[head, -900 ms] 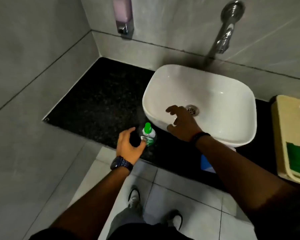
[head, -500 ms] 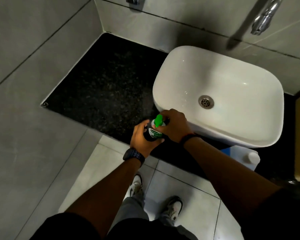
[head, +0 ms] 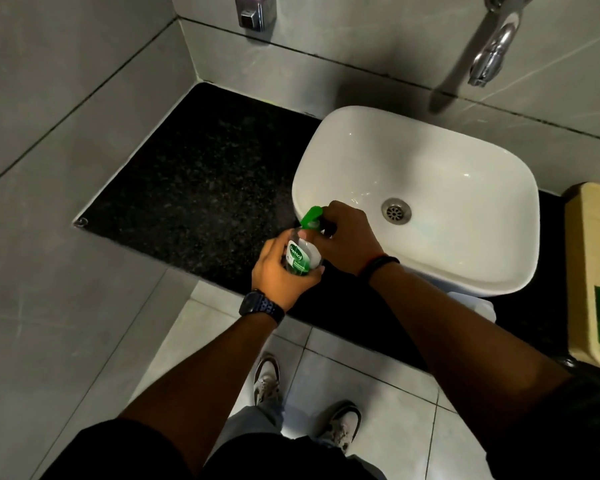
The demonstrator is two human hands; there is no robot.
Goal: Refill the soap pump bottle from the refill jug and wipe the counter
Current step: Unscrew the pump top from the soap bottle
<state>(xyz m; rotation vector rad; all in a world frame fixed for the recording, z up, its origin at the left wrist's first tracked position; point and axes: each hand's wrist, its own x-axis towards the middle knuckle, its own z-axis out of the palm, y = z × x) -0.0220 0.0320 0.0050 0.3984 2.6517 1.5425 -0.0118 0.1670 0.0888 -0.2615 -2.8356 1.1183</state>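
Bottle (head: 300,259) now tilted between both hands.

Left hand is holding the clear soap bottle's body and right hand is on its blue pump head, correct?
Not quite: the pump head is green, not blue, as the head view shows. The left hand does hold the clear soap bottle, and the right hand is on the pump.

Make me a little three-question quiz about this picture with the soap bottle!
1. True or false: the left hand holds the soap bottle by its body.
2. What colour is the pump top?
3. The right hand is: A) in the sink drain, B) at the bottle's pump, C) on the tap.

Key: 1 true; 2 green; 3 B.
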